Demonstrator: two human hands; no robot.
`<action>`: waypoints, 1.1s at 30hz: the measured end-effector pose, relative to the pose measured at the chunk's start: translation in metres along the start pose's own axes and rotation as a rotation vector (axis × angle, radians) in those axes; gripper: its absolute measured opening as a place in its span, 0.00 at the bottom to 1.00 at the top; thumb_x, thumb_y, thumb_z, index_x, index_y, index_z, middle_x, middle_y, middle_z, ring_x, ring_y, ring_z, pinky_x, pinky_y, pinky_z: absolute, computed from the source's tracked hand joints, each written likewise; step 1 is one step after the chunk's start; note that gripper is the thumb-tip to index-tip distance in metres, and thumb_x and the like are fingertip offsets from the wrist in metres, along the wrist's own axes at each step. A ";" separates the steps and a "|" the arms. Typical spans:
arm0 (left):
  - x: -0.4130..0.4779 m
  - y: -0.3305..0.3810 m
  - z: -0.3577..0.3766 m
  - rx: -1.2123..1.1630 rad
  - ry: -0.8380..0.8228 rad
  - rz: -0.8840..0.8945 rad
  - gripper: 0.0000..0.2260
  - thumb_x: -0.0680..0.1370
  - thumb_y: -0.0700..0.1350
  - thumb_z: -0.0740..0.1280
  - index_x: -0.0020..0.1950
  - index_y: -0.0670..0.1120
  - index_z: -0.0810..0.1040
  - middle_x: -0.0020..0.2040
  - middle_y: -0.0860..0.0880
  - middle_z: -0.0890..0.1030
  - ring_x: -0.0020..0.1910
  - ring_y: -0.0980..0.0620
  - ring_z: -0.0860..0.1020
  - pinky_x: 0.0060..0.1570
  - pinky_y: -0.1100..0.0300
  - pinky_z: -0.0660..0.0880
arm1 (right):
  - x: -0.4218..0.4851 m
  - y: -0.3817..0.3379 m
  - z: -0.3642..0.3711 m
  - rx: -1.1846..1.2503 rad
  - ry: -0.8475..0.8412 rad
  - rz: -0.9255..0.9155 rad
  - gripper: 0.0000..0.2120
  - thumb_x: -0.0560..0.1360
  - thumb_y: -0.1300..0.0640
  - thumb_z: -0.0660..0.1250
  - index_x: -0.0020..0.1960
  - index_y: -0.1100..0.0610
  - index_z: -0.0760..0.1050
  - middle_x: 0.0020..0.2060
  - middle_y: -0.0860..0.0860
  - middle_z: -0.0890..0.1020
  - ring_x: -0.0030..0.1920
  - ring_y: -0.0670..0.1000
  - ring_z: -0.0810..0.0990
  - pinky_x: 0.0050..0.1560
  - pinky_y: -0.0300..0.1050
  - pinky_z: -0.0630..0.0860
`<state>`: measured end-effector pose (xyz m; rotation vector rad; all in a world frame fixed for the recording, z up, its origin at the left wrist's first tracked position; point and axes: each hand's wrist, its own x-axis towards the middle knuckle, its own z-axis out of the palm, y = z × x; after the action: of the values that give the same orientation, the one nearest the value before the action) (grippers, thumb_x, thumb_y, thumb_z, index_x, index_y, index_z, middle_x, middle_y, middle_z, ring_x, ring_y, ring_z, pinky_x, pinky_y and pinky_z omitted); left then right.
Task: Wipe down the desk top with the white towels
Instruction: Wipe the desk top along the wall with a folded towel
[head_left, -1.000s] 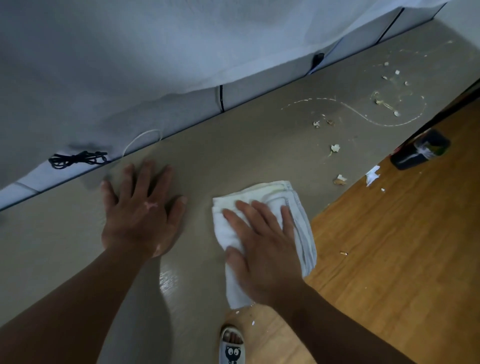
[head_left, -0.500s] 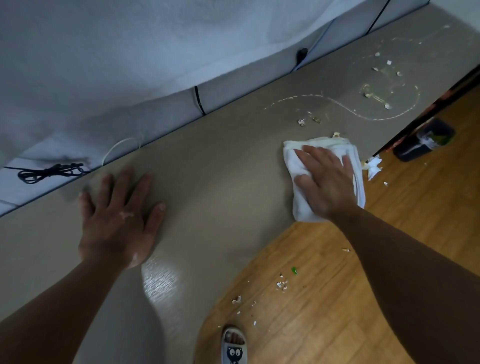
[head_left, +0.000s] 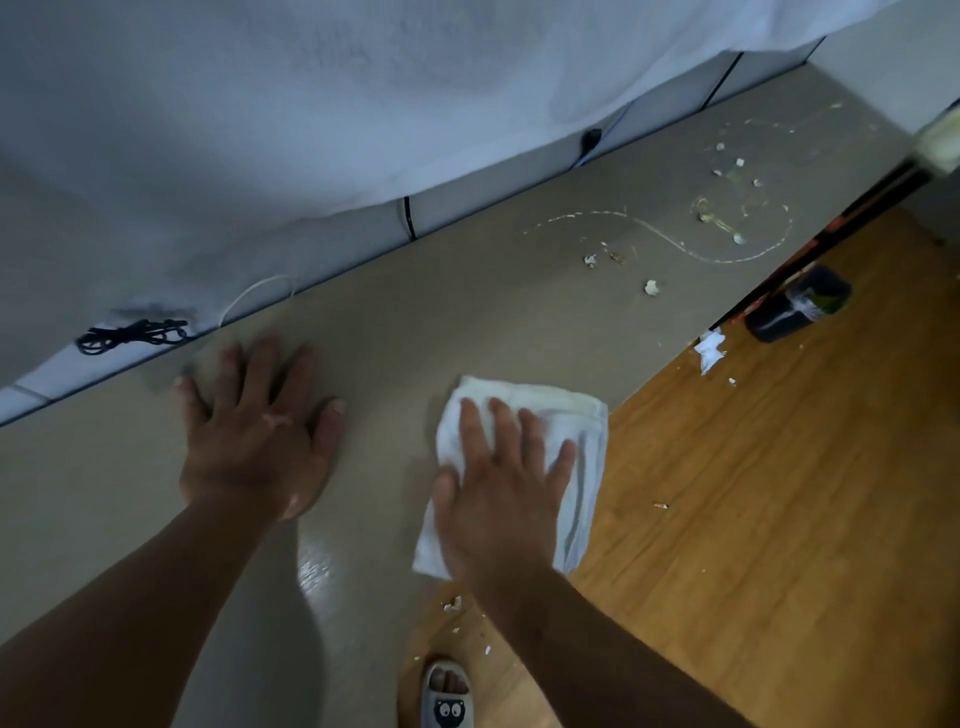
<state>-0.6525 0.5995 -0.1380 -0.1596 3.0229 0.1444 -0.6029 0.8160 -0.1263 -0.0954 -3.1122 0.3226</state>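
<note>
Grip: right grip (head_left: 498, 499) lies flat, fingers straight and spread, pressing the white towel (head_left: 566, 410) down without curling round it; left grip (head_left: 254, 441) is likewise released, palm flat on the bench (head_left: 467, 312) at 9 o'clock of the towel
Bench: grey-beige top running from 7 o'clock to 1 o'clock of the view; the stretch around both grips shows no crumbs, and a sheen (head_left: 317, 566) lies at 6 o'clock of the left grip
Towel: folded, on the bench by its front edge, directly under the right grip, bare cloth showing at 12 and 3 o'clock of the fingers
Smear: pale looping line (head_left: 670, 241) at 1 o'clock of the towel, well apart from it
Crumbs: white bits (head_left: 651, 287) lying between towel and smear, none touching the towel
Progress: by my judgement partly done; the near stretch looks wiped, the far end at 1 o'clock with smear and crumbs is left
</note>
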 end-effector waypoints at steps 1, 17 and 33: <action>-0.001 0.000 0.000 -0.009 0.017 0.011 0.29 0.83 0.63 0.46 0.83 0.55 0.59 0.82 0.44 0.58 0.82 0.38 0.54 0.77 0.28 0.51 | -0.010 -0.010 0.000 0.004 -0.025 -0.050 0.31 0.75 0.43 0.55 0.78 0.47 0.65 0.76 0.51 0.70 0.77 0.59 0.66 0.74 0.75 0.55; 0.035 0.064 -0.001 -0.104 0.057 0.058 0.30 0.81 0.62 0.55 0.81 0.51 0.64 0.78 0.45 0.66 0.80 0.40 0.63 0.74 0.30 0.56 | 0.077 0.101 -0.020 -0.014 -0.112 -0.568 0.30 0.77 0.35 0.59 0.77 0.44 0.69 0.76 0.45 0.71 0.77 0.51 0.67 0.77 0.66 0.54; 0.093 0.139 -0.001 -0.026 -0.100 -0.267 0.32 0.81 0.68 0.40 0.84 0.60 0.43 0.86 0.47 0.43 0.84 0.39 0.40 0.79 0.30 0.42 | 0.149 0.169 -0.032 -0.007 -0.052 -0.328 0.25 0.78 0.45 0.57 0.75 0.46 0.71 0.75 0.47 0.71 0.77 0.54 0.66 0.77 0.70 0.53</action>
<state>-0.7598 0.7280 -0.1351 -0.5371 2.8662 0.1627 -0.7408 0.9965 -0.1286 0.4245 -3.1041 0.3083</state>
